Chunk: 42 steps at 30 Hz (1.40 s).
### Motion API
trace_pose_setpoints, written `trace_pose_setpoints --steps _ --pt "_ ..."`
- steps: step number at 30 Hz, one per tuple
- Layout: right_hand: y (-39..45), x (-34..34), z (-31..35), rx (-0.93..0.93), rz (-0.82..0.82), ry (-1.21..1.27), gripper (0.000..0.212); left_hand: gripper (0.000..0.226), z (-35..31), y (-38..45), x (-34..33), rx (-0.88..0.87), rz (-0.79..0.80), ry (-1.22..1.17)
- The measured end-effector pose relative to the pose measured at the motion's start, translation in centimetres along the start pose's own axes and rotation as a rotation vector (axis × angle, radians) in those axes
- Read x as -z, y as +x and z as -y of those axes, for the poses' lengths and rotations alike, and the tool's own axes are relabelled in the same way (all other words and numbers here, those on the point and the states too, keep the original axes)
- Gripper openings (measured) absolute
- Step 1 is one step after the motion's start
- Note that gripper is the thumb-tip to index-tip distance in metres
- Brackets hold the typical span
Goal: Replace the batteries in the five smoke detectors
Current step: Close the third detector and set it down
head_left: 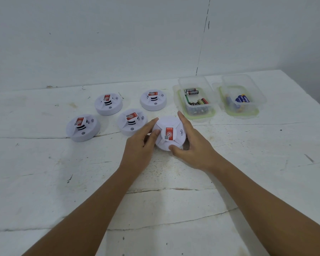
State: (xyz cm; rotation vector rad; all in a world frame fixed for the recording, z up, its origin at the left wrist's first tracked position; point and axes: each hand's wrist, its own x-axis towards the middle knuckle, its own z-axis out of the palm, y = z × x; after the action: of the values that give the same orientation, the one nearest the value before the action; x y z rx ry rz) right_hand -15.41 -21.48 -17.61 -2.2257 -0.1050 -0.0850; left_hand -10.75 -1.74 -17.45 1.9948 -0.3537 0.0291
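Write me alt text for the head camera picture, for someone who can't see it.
Two bare hands, left hand and right hand, grip a white smoke detector on a worn white table. Four more detectors sit behind to the left, and two clear boxes of batteries sit behind to the right.

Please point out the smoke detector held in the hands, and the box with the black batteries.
Held smoke detector (168, 133): head view, on its red label.
Box with black batteries (195, 82): head view, on its clear far wall.
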Motion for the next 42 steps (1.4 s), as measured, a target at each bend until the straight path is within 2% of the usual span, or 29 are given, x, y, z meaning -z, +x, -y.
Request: trace_pose_setpoints --steps 17,42 --pt "0.0 0.3 0.6 -0.081 -0.018 0.041 0.085 0.041 0.1 0.0 0.0 -0.004 -0.004 0.001" --pt "-0.1 0.3 1.0 -0.089 -0.016 0.05 0.084 0.042 0.1 0.0 -0.1 0.001 -0.005 0.012"
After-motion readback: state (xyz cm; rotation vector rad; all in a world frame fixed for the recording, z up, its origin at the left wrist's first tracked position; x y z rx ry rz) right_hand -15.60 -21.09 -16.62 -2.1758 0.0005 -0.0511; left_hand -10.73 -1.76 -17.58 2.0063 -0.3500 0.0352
